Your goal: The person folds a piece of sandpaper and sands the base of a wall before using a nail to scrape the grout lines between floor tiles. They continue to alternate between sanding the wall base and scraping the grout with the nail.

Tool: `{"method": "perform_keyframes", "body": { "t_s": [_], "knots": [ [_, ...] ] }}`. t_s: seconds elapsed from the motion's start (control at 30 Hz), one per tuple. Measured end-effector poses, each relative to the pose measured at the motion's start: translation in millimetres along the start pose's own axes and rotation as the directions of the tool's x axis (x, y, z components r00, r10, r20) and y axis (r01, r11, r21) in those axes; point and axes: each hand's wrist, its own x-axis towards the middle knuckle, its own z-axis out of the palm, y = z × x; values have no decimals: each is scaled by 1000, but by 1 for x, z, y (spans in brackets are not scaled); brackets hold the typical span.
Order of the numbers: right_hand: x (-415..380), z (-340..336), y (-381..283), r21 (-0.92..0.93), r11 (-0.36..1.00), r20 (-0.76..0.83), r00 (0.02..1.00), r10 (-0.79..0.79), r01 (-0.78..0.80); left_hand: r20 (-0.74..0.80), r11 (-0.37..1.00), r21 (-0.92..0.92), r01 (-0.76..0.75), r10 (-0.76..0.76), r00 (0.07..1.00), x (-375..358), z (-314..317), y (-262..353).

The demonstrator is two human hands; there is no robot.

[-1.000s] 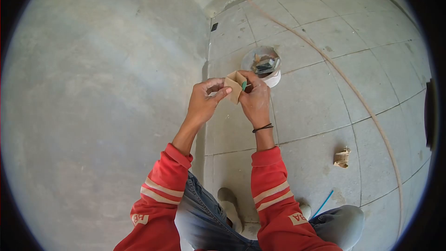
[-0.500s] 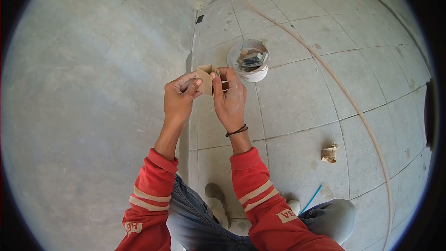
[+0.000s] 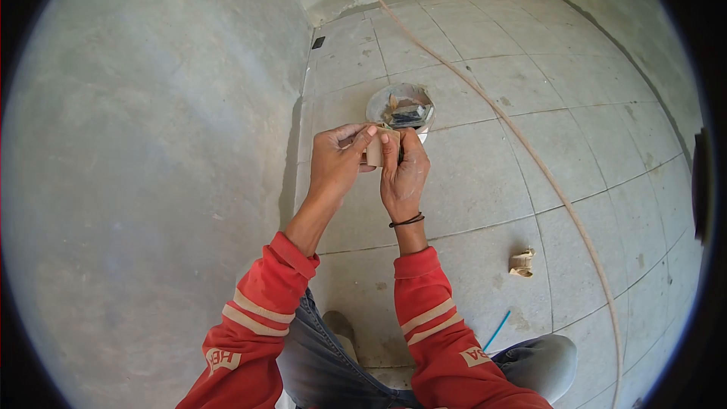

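Between my two hands is a small folded piece of tan sandpaper [image 3: 374, 154], held just in front of the bucket. My left hand [image 3: 336, 160] pinches its left side, thumb on top and fingers behind. The right side is gripped by my right hand [image 3: 405, 176], with the thumb lying along the near face. The fingers hide part of the folds, and I cannot make out whether anything is inside. Close beyond my hands stands a round whitish bucket [image 3: 372, 108] with dusty, dark flat pieces in it.
A long pale hose [image 3: 522, 135] curves across the grey floor tiles [image 3: 469, 174]. A curled tan scrap [image 3: 522, 263] and a thin blue stick [image 3: 497, 330] lie to my right. The plastered wall [image 3: 151, 182] rises at my left, with a small black object [image 3: 318, 42] near its far corner.
Both hands have moved right and slightly down, nearer the bucket in view. The sandpaper, earlier standing partly open with its fold showing, is now pressed flatter. The view has tilted slightly.
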Motion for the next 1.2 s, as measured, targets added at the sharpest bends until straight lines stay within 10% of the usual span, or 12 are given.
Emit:
{"method": "perform_keyframes", "body": {
  "t_s": [0.37, 0.53, 0.63, 0.7, 0.77, 0.83, 0.97, 1.2],
  "knots": [
    [-46, 80, -42, 19, 1000, 97, 995, -1, -1, -206, 946, 229, -228, 276, 939, -26, -84, 2],
    [-66, 119, -44, 245, 969, 185, 983, -23, -23, -174, 882, 268, -387, 440, 881, -58, -118, 14],
    [-81, 147, 14, 7, 999, 223, 974, 31, -34, 6, 766, 376, -522, 561, 828, -92, -131, 6],
    [-113, 158, 115, 255, 698, 244, 743, 623, -669, 193, 741, 390, -547, 515, 835, -114, -130, 3],
    [-118, 166, 95, -206, 733, 274, 681, 679, -648, 386, 833, 193, -519, 422, 820, -134, -116, -1],
    [-136, 182, 113, -268, 657, 228, 616, 754, -705, 426, 821, 157, -549, 446, 787, -146, -102, -12],
    [-197, 219, 191, -285, 760, 273, 710, 649, -585, 462, 801, 199, -564, 431, 775, -144, -96, -28],
    [-326, 251, 161, -151, 543, 370, 462, 806, -826, 601, 770, 423, -477, 155, 784, -131, -139, -57]
  ]
}}
